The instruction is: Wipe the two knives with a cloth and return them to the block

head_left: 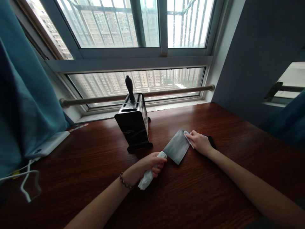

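A cleaver with a broad grey blade [177, 146] is held just over the dark wooden table. My left hand [153, 163] is closed around its handle, which has white tissue [147, 179] wrapped about it. At the blade's far right corner, my right hand [199, 142] presses a folded white tissue [189, 138] against the metal with its fingers. Something black [212, 142] lies behind my right hand, mostly hidden by it. Beyond the blade to the left stands a black knife block [133, 128], with one black-handled tool [129, 87] upright in a slot.
The wooden table [95, 171] reaches to a barred window with a horizontal rail [166, 93] along it. A white device [49, 144] with a white cable [30, 178] lies at the left by a blue curtain [30, 79]. A grey wall rises on the right.
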`<act>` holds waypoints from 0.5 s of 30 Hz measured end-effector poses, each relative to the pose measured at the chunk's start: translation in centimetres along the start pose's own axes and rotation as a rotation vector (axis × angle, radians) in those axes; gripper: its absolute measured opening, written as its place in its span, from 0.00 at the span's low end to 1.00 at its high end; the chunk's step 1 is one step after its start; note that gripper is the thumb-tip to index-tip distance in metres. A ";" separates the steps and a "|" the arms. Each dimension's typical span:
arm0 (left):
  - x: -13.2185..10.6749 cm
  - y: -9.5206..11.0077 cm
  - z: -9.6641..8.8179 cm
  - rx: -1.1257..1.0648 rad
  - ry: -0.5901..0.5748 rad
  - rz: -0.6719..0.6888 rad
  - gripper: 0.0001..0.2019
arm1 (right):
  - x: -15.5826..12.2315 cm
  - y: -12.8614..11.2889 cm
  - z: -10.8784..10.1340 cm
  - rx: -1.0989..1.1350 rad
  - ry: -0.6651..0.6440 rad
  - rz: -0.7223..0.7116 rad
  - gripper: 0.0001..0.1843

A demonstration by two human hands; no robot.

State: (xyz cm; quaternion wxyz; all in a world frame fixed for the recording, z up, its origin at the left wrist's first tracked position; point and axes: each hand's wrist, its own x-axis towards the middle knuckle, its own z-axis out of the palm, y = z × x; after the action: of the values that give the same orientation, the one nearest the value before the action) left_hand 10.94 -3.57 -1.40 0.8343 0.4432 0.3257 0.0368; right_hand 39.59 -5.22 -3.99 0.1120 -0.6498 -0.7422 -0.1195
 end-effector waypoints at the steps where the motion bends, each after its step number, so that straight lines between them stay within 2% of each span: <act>1: 0.0 0.0 0.0 0.000 0.000 -0.004 0.14 | 0.1 0.3 0.1 -0.016 0.001 0.021 0.15; 4: -0.2 0.1 0.1 0.002 0.005 -0.002 0.15 | 0.1 0.5 -0.2 -0.029 0.025 0.044 0.14; 6: -0.3 0.1 0.2 0.007 0.009 0.001 0.16 | -0.2 -0.4 -0.9 0.024 0.061 -0.010 0.14; 9: -0.4 0.2 0.4 0.016 0.013 0.000 0.16 | -0.9 -3.1 -2.3 0.154 0.095 -0.223 0.16; 12: -0.5 0.2 0.5 0.025 0.025 0.017 0.15 | -1.4 -6.4 -3.4 0.150 0.046 -0.487 0.16; 15: -0.5 0.0 0.6 0.047 0.037 0.034 0.14 | -0.9 -8.3 -3.7 0.128 -0.013 -0.577 0.17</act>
State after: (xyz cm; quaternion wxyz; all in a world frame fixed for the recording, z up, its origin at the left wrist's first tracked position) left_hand 10.86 -4.20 -0.90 0.8167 0.4673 0.3345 0.0516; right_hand 31.48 -8.38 -1.02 0.1094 -0.4044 -0.9030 -0.0954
